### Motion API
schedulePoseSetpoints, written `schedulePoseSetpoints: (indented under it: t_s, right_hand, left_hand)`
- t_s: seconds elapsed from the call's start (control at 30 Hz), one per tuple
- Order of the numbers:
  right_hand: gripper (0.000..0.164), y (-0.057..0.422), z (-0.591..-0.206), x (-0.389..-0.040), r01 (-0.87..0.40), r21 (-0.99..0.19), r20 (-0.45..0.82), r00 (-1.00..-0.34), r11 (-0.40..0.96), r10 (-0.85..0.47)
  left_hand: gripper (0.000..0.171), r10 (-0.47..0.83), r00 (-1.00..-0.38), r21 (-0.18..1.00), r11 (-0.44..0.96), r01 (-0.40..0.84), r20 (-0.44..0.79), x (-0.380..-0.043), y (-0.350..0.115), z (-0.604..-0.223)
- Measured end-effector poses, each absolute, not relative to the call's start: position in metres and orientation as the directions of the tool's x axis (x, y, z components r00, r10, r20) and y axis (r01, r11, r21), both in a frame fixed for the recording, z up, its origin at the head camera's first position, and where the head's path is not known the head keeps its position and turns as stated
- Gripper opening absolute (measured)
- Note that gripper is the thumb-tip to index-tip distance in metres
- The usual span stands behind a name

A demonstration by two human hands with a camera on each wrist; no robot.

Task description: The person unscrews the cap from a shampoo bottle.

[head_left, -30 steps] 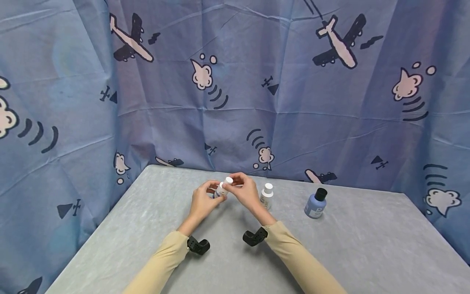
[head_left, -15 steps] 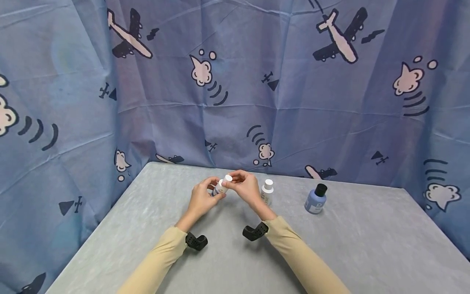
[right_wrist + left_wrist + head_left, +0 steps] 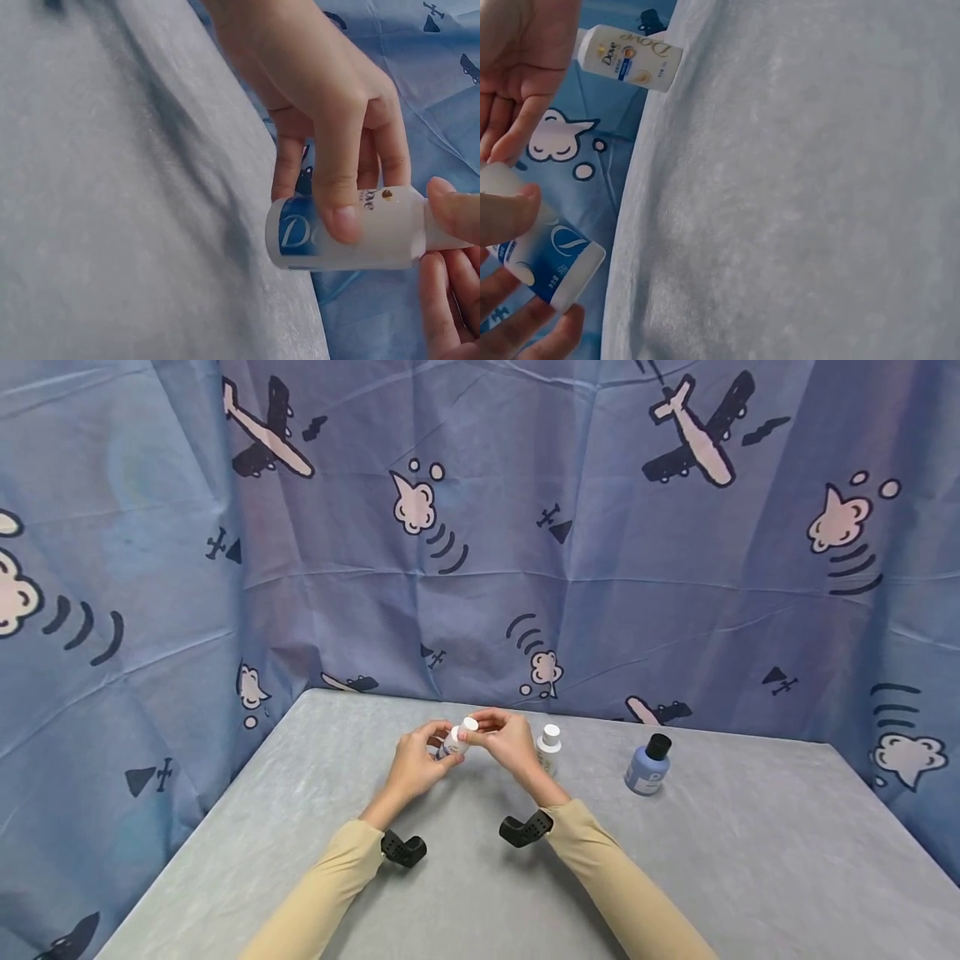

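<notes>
My left hand (image 3: pixel 414 766) grips a small white-and-blue Dove bottle (image 3: pixel 375 229) round its body, thumb on one side and fingers on the other. The bottle is held tilted, its cap end up and toward the right. On its white cap (image 3: pixel 470 724) my right hand (image 3: pixel 510 746) has thumb and fingers pinched. In the left wrist view the bottle's blue label (image 3: pixel 551 259) and base show below the left thumb. Just right of my right hand stands a second white Dove bottle (image 3: pixel 630 58) with a white cap, partly hidden by that hand in the head view.
Farther right, a blue bottle (image 3: pixel 647 770) with a black cap stands upright on the grey cloth-covered table (image 3: pixel 750 860). A blue curtain (image 3: pixel 480 527) printed with planes hangs behind the table and along its sides. Black wrist cameras (image 3: pixel 402 849) sit at both cuffs.
The head view has shifted slightly, so everything on the table appears a little higher. Both hands keep the same hold on the bottle and its cap.
</notes>
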State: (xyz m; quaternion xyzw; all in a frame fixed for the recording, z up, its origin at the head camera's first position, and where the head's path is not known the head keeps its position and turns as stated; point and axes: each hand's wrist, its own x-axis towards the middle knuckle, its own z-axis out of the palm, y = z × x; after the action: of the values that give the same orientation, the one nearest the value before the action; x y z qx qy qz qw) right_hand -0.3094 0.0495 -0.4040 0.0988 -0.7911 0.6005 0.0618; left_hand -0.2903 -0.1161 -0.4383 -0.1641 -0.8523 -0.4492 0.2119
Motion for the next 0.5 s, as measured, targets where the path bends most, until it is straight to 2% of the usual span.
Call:
schedulePoseSetpoints:
  t_s: [0.5]
  right_hand:
    - [0.033, 0.0539, -0.4055, -0.311, -0.218, -0.94, 0.178, -0.97, 0.263, -0.168]
  left_hand:
    - [0.042, 0.136, -0.873, 0.707, 0.535, 0.463, 0.469, -0.2932, -0.1167, -0.4425]
